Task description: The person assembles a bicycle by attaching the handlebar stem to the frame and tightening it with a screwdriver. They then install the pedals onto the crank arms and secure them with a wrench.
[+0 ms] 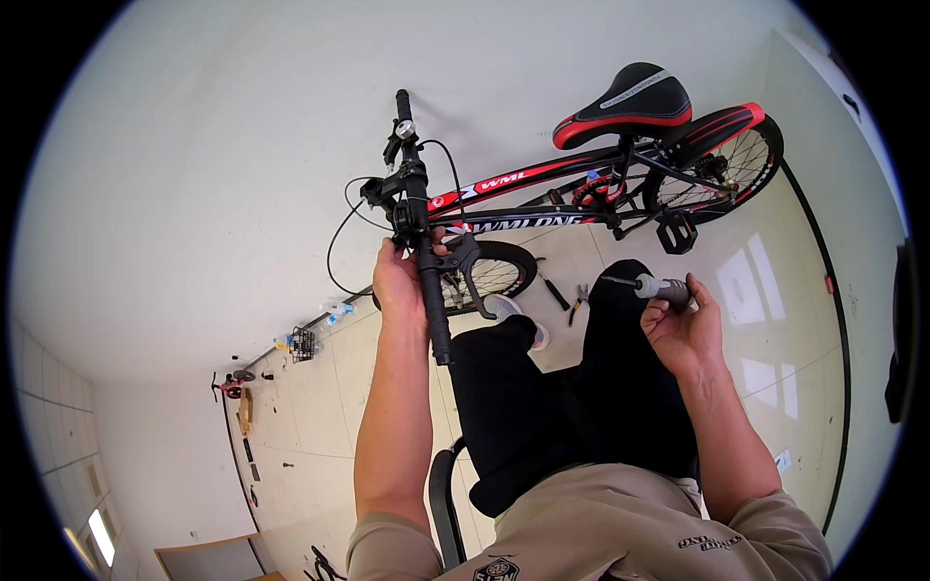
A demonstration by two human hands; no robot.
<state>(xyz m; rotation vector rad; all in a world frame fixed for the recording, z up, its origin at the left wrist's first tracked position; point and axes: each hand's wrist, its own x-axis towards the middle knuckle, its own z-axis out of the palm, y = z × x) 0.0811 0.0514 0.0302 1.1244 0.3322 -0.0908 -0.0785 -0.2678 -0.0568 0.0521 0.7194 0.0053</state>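
Observation:
A black and red bicycle (542, 184) stands against the white wall, its front wheel (504, 266) turned to one side. My left hand (400, 286) reaches up to the near half of the black handlebar (435, 315), its fingers wrapped round the bar by the clamp of the brake lever (468, 259). Part of those fingers is hidden behind the bar. In my right hand (686, 334) is a screwdriver (666, 290) with a grey handle, held above my thigh. Its thin shaft points left toward the bicycle, apart from it.
Pliers (578, 302) and a black-handled tool (556, 294) lie on the tiled floor beyond my knees. Along the wall at left are clear bottles (337, 311), a black wire basket (303, 344) and a small red bike (232, 386). A black chair armrest (444, 494) is beside me.

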